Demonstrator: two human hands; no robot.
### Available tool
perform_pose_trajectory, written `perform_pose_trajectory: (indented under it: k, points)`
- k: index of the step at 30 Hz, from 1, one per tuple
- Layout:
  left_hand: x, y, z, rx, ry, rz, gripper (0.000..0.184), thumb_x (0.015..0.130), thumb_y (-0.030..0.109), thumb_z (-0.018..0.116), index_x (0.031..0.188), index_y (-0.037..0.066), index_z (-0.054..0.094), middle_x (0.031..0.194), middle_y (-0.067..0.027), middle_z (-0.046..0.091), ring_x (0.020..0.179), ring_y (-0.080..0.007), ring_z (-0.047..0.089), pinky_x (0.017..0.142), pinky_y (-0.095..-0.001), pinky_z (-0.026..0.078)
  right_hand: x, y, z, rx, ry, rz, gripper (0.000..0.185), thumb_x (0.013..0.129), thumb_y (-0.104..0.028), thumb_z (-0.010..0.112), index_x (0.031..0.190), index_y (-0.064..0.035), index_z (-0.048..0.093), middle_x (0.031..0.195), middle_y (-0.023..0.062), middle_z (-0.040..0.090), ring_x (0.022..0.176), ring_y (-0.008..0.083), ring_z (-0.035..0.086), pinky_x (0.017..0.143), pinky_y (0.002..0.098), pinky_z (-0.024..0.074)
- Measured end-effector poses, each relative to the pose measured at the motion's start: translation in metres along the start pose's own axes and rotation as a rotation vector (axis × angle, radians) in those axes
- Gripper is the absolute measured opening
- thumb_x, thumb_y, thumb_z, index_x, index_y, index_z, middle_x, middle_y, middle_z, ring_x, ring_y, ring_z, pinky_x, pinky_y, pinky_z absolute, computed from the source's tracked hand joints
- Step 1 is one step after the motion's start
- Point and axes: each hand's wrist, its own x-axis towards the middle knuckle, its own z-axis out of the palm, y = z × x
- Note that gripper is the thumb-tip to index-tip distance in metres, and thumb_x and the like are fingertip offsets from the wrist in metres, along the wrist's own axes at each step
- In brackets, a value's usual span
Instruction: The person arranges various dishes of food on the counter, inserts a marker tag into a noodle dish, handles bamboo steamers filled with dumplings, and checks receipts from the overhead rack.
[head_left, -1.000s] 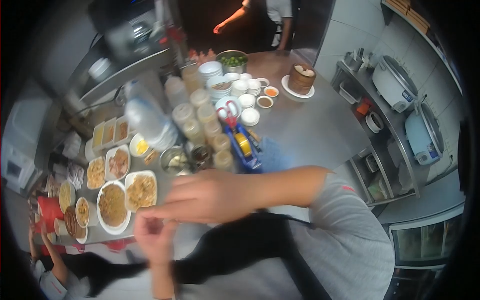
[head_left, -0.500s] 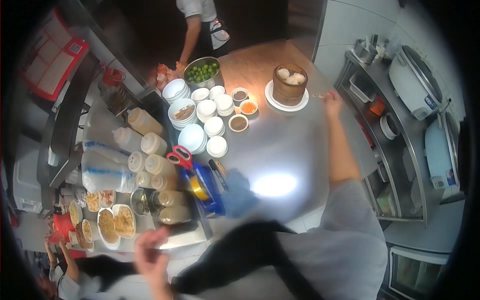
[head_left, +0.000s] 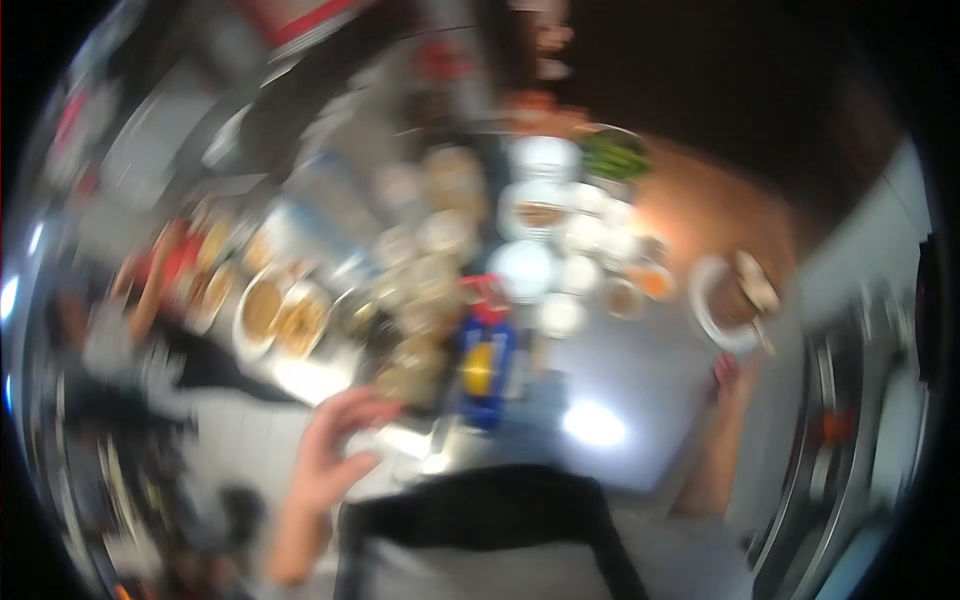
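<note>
Left fingers [head_left: 362, 404] higher — loosely arched

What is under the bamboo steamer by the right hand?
A white plate: its rim shows around the left side of the bamboo steamer. The plate's middle is covered by the steamer, so anything beneath it cannot be seen.

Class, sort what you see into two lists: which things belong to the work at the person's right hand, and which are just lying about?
Belonging, it seems:
- steamer basket
- dumplings
- plate, close by the right hand

Lying about, apparently:
- red scissors
- yellow tape
- stacked bowls
</note>
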Motion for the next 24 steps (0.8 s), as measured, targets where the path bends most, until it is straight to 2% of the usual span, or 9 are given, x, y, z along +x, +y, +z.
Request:
perform_pose_trajectory:
  k: [1,3,4,9,15,16,19,22,24]
  points:
    - [-0.001,0.007,0.003,-0.006,-0.010,-0.032,0.065,0.075,0.021,0.070,0.128,0.002,0.037,0.116,-0.0173,0.055,0.107,-0.0244,0.053,0.091,-0.0356,0.039,-0.001,0.003,0.013,0.124,-0.077,0.039,0.063,0.087,-0.052,0.047,0.137,-0.0197,0.026,0.118,0.0205,0.047,0.106,0.0348,0.050,0.091,0.0436,0.0437]
    - [-0.003,0.016,-0.002,0.006,-0.038,-0.029,0.063,0.077,0.020,0.069,0.128,0.002,0.037,0.117,-0.0158,0.056,0.109,-0.0227,0.053,0.092,-0.0343,0.038,0.012,0.007,0.033,0.199,-0.120,0.083,0.072,0.085,-0.054,0.048,0.135,-0.0061,0.028,0.129,0.0213,0.040,0.114,0.0340,0.046,0.097,0.0438,0.0417]
    - [-0.005,0.016,-0.006,0.027,-0.071,0.009,0.061,0.077,0.018,0.068,0.128,0.002,0.037,0.117,-0.0144,0.056,0.109,-0.0216,0.053,0.091,-0.0339,0.038,-0.003,0.001,0.053,0.166,-0.117,-0.081,0.065,0.086,-0.051,0.049,0.130,-0.0056,0.036,0.125,0.0178,0.044,0.109,0.0302,0.049,0.095,0.0412,0.0432]
    - [-0.023,0.011,-0.026,-0.011,-0.022,0.019,0.061,0.079,0.016,0.067,0.130,0.005,0.037,0.116,-0.0108,0.057,0.106,-0.0179,0.053,0.091,-0.0324,0.038,0.006,-0.012,0.081,0.158,-0.098,-0.109,0.056,0.088,-0.046,0.047,0.126,-0.0055,0.041,0.117,0.0132,0.051,0.104,0.0285,0.052,0.087,0.0395,0.0472]
    - [-0.038,-0.001,-0.049,-0.030,-0.035,0.113,0.060,0.079,0.015,0.066,0.131,0.006,0.036,0.117,-0.0096,0.057,0.106,-0.0166,0.053,0.090,-0.0313,0.038,0.020,-0.064,0.092,-0.138,-0.012,0.000,0.055,0.090,-0.043,0.045,0.129,-0.0051,0.038,0.134,0.0130,0.037,0.116,0.0279,0.043,0.090,0.0433,0.0409]
    - [-0.042,0.004,-0.056,-0.019,-0.058,0.075,0.059,0.080,0.013,0.066,0.131,0.005,0.037,0.119,-0.0097,0.055,0.108,-0.0166,0.052,0.090,-0.0310,0.038,-0.055,-0.096,0.130,-0.120,-0.020,-0.087,0.055,0.090,-0.040,0.048,0.130,-0.0049,0.035,0.136,0.0132,0.034,0.118,0.0285,0.040,0.092,0.0433,0.0398]
    - [-0.050,-0.012,-0.076,-0.063,-0.072,0.104,0.058,0.081,0.013,0.065,0.130,0.005,0.037,0.121,-0.0097,0.054,0.110,-0.0167,0.051,0.090,-0.0309,0.037,-0.092,-0.162,0.166,0.106,-0.138,-0.535,0.061,0.086,-0.031,0.058,0.134,-0.0056,0.031,0.137,0.0134,0.033,0.122,0.0271,0.036,0.095,0.0427,0.0375]
    - [-0.055,-0.018,-0.101,-0.082,-0.097,0.163,0.056,0.081,0.013,0.065,0.129,0.005,0.039,0.122,-0.0101,0.054,0.110,-0.0168,0.051,0.091,-0.0323,0.038,-0.226,-0.223,0.244,0.070,-0.268,-1.243,0.043,0.090,-0.013,0.052,0.127,0.0030,0.039,0.133,0.0138,0.039,0.119,0.0217,0.041,0.099,0.0330,0.0375]
    - [-0.061,-0.022,-0.120,-0.089,-0.109,0.236,0.054,0.081,0.014,0.065,0.128,0.005,0.040,0.122,-0.0102,0.054,0.109,-0.0171,0.052,0.091,-0.0330,0.039,-0.331,-0.231,0.295,0.073,-0.430,-1.494,0.035,0.090,-0.005,0.048,0.123,0.0064,0.041,0.131,0.0149,0.042,0.115,0.0206,0.045,0.097,0.0318,0.0393]
